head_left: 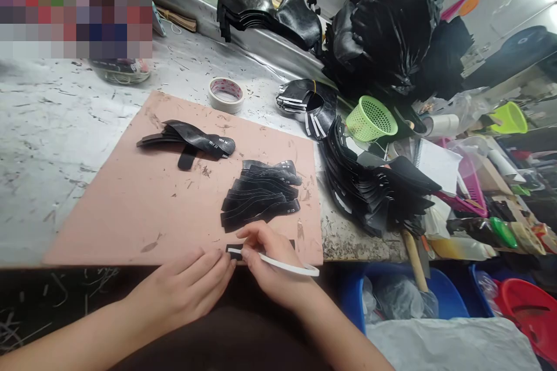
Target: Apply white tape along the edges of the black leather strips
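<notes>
At the front edge of the pink board [130, 197] lies a narrow black leather-like piece [233, 253], mostly covered by my right hand. My left hand [189, 284] has its fingers closed together at the left end of this piece; its thumb is hidden. Between thumb and forefinger, my right hand [272, 258] pinches a thin white strip [296, 269], whose front end lies on the black piece and whose tail curves out to the right. Just beyond, similar black pieces with white printed marks form an overlapping row [261, 191]. Farther left is a loose pile of black pieces [191, 139].
A tape roll [226, 95] rests behind the board. To the right stand a thick stack of black pieces [369, 185], a green basket [372, 119] and a wooden handle [413, 258] jutting past the table edge. Blue bins [404, 284] are below.
</notes>
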Demonstrator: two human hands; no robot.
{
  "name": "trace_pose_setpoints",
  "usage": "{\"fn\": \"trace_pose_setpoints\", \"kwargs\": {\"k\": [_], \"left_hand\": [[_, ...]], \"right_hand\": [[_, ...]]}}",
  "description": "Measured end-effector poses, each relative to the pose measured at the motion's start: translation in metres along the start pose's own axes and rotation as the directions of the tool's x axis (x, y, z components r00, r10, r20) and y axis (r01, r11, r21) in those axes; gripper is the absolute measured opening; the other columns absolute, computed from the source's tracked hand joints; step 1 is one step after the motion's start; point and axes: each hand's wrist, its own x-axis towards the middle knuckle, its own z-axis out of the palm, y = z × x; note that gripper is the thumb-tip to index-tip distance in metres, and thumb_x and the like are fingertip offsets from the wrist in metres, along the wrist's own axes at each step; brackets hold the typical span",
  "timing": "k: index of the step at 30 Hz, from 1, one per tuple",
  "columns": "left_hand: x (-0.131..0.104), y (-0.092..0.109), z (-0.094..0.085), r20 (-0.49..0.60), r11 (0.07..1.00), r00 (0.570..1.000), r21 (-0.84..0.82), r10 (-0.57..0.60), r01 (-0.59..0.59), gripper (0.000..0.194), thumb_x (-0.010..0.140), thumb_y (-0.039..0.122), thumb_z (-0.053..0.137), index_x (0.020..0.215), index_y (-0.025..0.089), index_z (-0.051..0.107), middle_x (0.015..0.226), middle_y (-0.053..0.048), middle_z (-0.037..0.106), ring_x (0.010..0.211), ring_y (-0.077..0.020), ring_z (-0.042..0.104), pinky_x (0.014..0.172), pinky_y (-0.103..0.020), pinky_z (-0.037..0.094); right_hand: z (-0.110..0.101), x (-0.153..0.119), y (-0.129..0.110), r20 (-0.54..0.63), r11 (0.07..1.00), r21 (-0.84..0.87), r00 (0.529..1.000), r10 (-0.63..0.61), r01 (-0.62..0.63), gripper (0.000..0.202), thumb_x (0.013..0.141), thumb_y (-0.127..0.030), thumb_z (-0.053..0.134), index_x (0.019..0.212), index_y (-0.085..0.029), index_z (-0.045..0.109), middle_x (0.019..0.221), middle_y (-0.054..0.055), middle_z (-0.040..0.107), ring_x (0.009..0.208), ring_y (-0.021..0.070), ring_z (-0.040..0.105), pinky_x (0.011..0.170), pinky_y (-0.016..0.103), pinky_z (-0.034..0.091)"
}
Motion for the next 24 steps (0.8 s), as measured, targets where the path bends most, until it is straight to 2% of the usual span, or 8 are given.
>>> {"fn": "trace_pose_setpoints", "kwargs": {"k": [5,11,14,16,18,21,24], "left_hand": [[0.001,0.001,0.0,0.001,1.0,1.0,-0.012,-0.003,0.003,0.031,0.089,0.004,0.037,0.093,0.015,0.065,0.091,-0.001,0.069,0.089,-0.0145,0.06,0.107,-0.036,0.027],[0.003,-0.003,-0.003,0.066,0.999,0.997,-0.012,0.043,-0.042,0.031,0.089,0.004,0.035,0.097,0.014,0.063,0.097,-0.003,0.067,0.097,-0.0152,0.058,0.108,-0.037,0.026],[0.003,-0.003,-0.001,0.051,0.999,0.998,-0.02,0.031,-0.03,0.031,0.089,0.003,0.035,0.094,0.014,0.063,0.098,-0.004,0.067,0.099,-0.0164,0.058,0.107,-0.036,0.027],[0.003,-0.002,0.001,0.041,0.999,0.999,-0.028,0.027,-0.026,0.032,0.089,0.004,0.034,0.092,0.015,0.063,0.096,-0.004,0.067,0.096,-0.0171,0.059,0.105,-0.036,0.029],[0.003,0.0,0.001,0.047,0.999,0.998,-0.031,0.034,-0.033,0.034,0.089,0.003,0.032,0.093,0.014,0.063,0.096,-0.004,0.067,0.093,-0.0181,0.059,0.102,-0.036,0.031],[0.005,0.0,0.0,0.08,0.999,0.996,-0.028,0.045,-0.043,0.037,0.089,0.002,0.029,0.094,0.014,0.063,0.101,-0.006,0.066,0.092,-0.0192,0.059,0.094,-0.035,0.035],[0.01,-0.002,-0.001,0.11,0.998,0.992,-0.029,0.057,-0.054,0.038,0.088,0.002,0.028,0.091,0.015,0.063,0.103,-0.007,0.066,0.093,-0.0204,0.059,0.087,-0.035,0.038]], "right_hand": [[0.001,0.002,-0.008,-0.024,0.993,-0.114,0.999,0.031,-0.034,0.018,0.077,-0.011,0.048,0.091,-0.021,0.054,0.078,0.0,0.063,0.073,0.0154,0.059,0.067,0.028,0.045],[0.005,0.004,-0.008,-0.044,0.983,-0.18,0.999,0.015,-0.023,0.018,0.076,-0.009,0.048,0.089,-0.021,0.054,0.077,0.0,0.063,0.072,0.0155,0.06,0.066,0.027,0.046],[0.007,0.001,-0.007,-0.063,0.967,-0.253,0.998,-0.026,0.009,0.017,0.077,-0.011,0.046,0.089,-0.02,0.054,0.076,0.001,0.063,0.07,0.0164,0.06,0.062,0.027,0.045],[0.004,-0.003,-0.004,-0.106,0.942,-0.325,0.987,-0.124,0.083,0.014,0.076,-0.015,0.048,0.088,-0.019,0.054,0.074,0.003,0.062,0.069,0.0173,0.058,0.063,0.028,0.045],[-0.004,-0.008,0.0,-0.164,0.93,-0.352,0.971,-0.172,0.105,0.011,0.073,-0.02,0.053,0.084,-0.018,0.054,0.073,0.003,0.06,0.067,0.0169,0.056,0.063,0.028,0.045],[-0.016,-0.012,0.007,-0.214,0.954,-0.296,0.97,-0.116,0.049,0.003,0.072,-0.02,0.055,0.073,-0.018,0.052,0.073,0.002,0.058,0.066,0.0143,0.055,0.062,0.025,0.044],[-0.021,-0.012,0.013,-0.239,0.953,-0.297,0.962,-0.132,0.057,0.009,0.075,-0.014,0.051,0.066,-0.018,0.051,0.073,0.002,0.058,0.068,0.0129,0.056,0.063,0.023,0.043]]}}
